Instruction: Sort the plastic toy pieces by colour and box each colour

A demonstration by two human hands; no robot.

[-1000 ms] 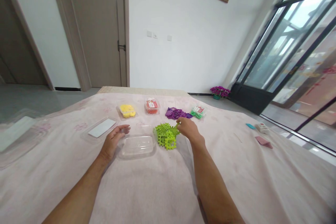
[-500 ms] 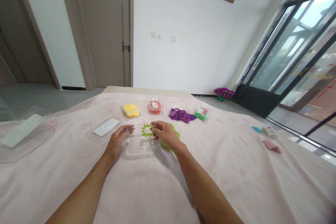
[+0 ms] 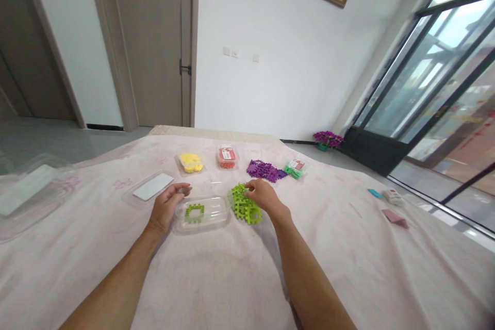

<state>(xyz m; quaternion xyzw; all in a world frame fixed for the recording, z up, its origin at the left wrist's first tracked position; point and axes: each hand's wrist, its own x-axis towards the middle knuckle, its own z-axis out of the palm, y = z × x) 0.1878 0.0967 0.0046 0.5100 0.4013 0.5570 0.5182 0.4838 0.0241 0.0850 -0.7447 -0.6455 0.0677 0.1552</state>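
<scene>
A clear plastic box [image 3: 216,221] sits on the cloth in front of me, with one lime-green notched square frame [image 3: 194,212] at its left end. My left hand [image 3: 167,208] is beside the box's back left corner, fingers apart and nothing visible in them. Right of the box lies a heap of lime-green interlocking plastic pieces [image 3: 247,212]. At the heap's back edge my right hand [image 3: 266,197] has thumb and fingers pinched on a green piece; the fingertips partly hide it.
Behind are a box of yellow pieces [image 3: 191,162], a red-filled box [image 3: 227,158], a purple heap [image 3: 266,170] and a box of green pieces [image 3: 296,168]. A clear lid with a white label [image 3: 153,186] lies left. Small items, including a pink cloth [image 3: 395,218], lie right.
My right hand has moved right from over the box to the green heap. The green frame it held now lies in the box. My left hand has shifted slightly left.
</scene>
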